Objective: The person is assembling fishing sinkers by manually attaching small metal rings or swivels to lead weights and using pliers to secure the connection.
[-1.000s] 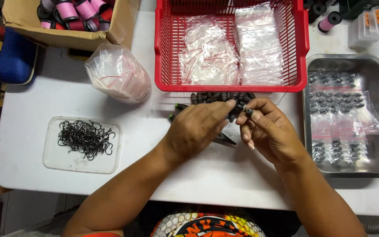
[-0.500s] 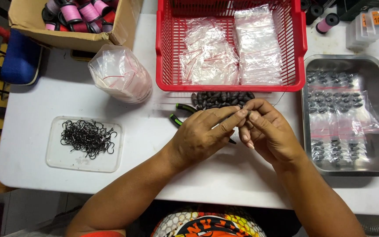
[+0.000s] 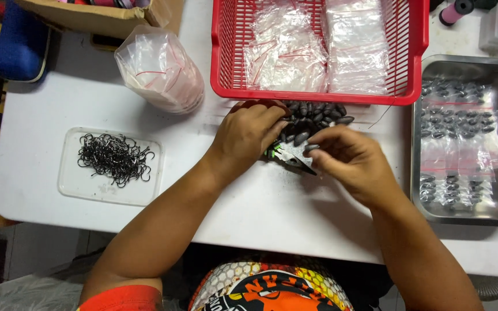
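Observation:
A pile of dark oval lead sinkers point(image 3: 317, 115) lies on the white table point(image 3: 260, 213), just in front of the red basket point(image 3: 318, 98). My left hand point(image 3: 248, 137) rests on the pile's left side with its fingers curled into the sinkers; whether it holds any is hidden. My right hand point(image 3: 353, 162) is just below the pile, thumb and forefinger pinched on one dark sinker point(image 3: 311, 148). Small pliers with green grips point(image 3: 286, 156) lie on the table between the two hands.
The red basket holds clear zip bags point(image 3: 355, 49). A metal tray point(image 3: 471, 214) at the right holds bags filled with sinkers. A clear tray of black hooks point(image 3: 112, 159) sits at the left, a bundle of clear bags point(image 3: 159, 69) and a cardboard box point(image 3: 102, 18) behind it.
My hands have parted. The left hand moved up onto the sinker pile, and the right hand shifted slightly right. The pliers now show between them.

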